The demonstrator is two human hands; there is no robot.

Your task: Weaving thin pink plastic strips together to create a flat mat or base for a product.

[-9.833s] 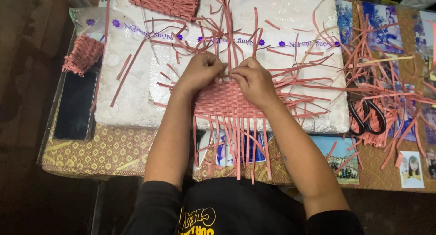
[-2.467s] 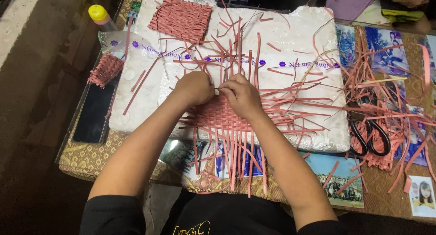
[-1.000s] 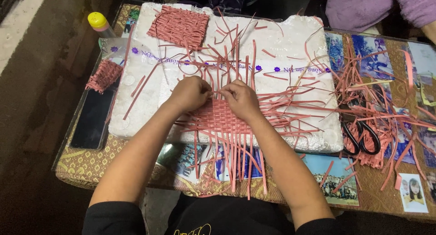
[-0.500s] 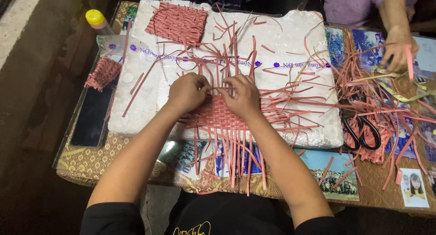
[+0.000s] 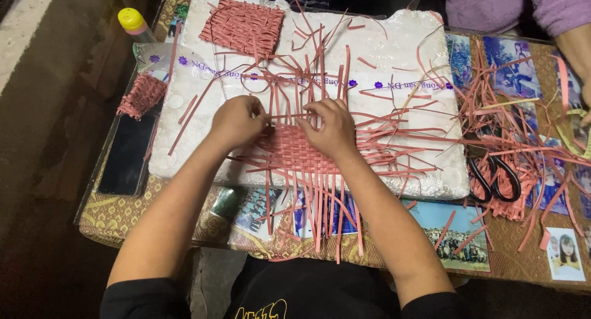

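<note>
On the white foam board (image 5: 394,54) atop the table, our left hand (image 5: 237,121) and right hand (image 5: 332,129) press curled fingers onto the pink woven mat (image 5: 294,151), pinching its strips. A finished woven square (image 5: 242,27) lies beyond, with black scissors (image 5: 494,178) to the right among loose strips.

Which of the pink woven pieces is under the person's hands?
The unfinished mat with loose strips, under both hands; the finished square and small basket lie apart.
</note>
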